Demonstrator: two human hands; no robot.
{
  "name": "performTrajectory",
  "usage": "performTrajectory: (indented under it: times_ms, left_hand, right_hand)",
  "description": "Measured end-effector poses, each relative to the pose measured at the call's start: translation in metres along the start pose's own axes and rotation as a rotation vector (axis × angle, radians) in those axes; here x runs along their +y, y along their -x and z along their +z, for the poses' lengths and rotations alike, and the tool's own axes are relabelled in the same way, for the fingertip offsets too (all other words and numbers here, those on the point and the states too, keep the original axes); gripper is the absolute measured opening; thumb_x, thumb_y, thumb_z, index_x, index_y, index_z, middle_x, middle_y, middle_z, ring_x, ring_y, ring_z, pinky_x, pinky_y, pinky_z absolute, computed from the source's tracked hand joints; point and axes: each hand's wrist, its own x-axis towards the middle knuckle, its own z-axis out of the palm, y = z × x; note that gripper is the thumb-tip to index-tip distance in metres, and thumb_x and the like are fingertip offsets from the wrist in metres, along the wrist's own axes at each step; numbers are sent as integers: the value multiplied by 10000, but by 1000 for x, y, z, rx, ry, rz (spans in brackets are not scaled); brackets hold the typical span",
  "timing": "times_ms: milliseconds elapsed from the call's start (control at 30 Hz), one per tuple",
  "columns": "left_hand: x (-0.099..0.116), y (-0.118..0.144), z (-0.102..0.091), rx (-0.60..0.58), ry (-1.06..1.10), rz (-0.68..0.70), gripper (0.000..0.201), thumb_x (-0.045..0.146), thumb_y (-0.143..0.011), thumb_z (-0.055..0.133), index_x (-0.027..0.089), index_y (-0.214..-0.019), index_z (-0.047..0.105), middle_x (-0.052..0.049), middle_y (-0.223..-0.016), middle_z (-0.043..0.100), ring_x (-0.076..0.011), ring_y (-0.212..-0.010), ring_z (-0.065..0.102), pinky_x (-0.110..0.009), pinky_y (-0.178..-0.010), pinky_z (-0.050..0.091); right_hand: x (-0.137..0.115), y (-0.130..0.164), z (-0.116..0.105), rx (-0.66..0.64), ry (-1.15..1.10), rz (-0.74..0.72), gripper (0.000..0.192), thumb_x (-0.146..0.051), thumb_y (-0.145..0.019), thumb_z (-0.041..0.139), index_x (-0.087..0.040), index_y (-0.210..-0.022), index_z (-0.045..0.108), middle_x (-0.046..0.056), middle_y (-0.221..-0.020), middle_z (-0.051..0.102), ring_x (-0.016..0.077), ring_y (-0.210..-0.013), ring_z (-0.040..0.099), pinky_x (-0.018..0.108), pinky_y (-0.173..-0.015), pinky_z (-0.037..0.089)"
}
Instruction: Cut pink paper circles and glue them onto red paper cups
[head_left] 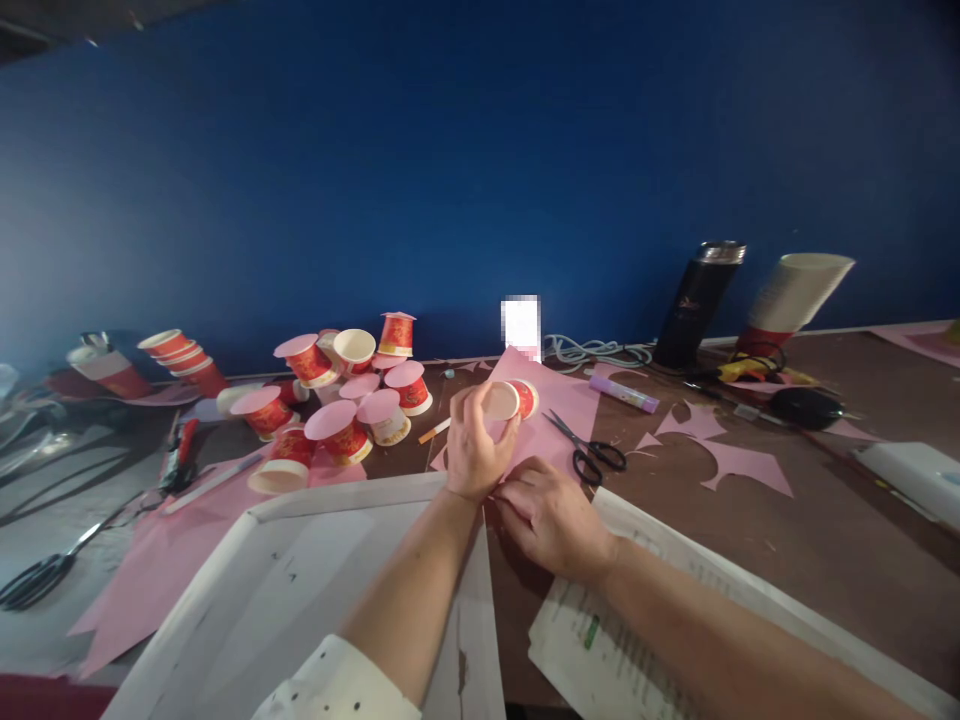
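Note:
My left hand [476, 445] is closed around a red and white paper cup [528, 399], which lies tipped over a sheet of pink paper [559, 400]. The cup's pale round end faces left, towards my fingers. Just below, my right hand [551, 515] is closed by the paper's lower edge, fingertips pressed together near my left wrist. Whatever they pinch is too small or hidden to make out. Black-handled scissors [600, 458] rest partly on the pink sheet, right of both hands. A purple glue stick [624, 394] lies beyond them.
Several red cups topped with pink discs [339, 430] crowd the left back. A white tray [300, 600] fills the front left, and printed papers [600, 640] lie under my right forearm. Pink scraps [739, 465], a black flask [697, 305] and a computer mouse [806, 408] are on the right.

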Motion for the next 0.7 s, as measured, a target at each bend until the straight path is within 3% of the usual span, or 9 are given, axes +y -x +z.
performTrajectory:
  times_ms: [167, 300, 500, 700]
  left_hand:
    - [-9, 1, 1, -72, 3, -27, 527, 266, -776, 667, 177, -1256, 468, -133, -1146, 561, -256, -1119, 541, -410, -963, 468]
    - [-17, 3, 2, -134, 1, -89, 508, 251, -762, 675, 181, -1232, 498, -125, -1135, 561, -249, -1088, 561, -382, -929, 491]
    - [-18, 4, 3, -142, 7, -89, 494, 248, -777, 663, 196, -1238, 492, -118, -1132, 563, -257, -1110, 552, -400, -939, 488]
    - [-17, 5, 2, -150, 17, -93, 502, 240, -784, 660, 199, -1249, 477, -114, -1139, 535, -244, -1100, 550, -401, -938, 488]
  right_hand:
    - [0, -1, -7, 195, -157, 55, 202, -209, -904, 515, -198, -974, 704, 50, -801, 706, 173, -802, 628, 296, -753, 504]
    - [3, -5, -24, 430, -475, 289, 219, -282, -928, 516, -209, -1059, 676, 15, -747, 696, 135, -675, 649, 251, -625, 521]
    - [11, -15, -61, 789, -804, 535, 236, -389, -872, 598, -194, -970, 686, -10, -608, 640, 119, -523, 589, 221, -449, 455]
    - [31, -29, -107, 907, -1054, 647, 131, -322, -826, 605, -210, -865, 659, -50, -551, 489, 108, -552, 575, 194, -412, 377]
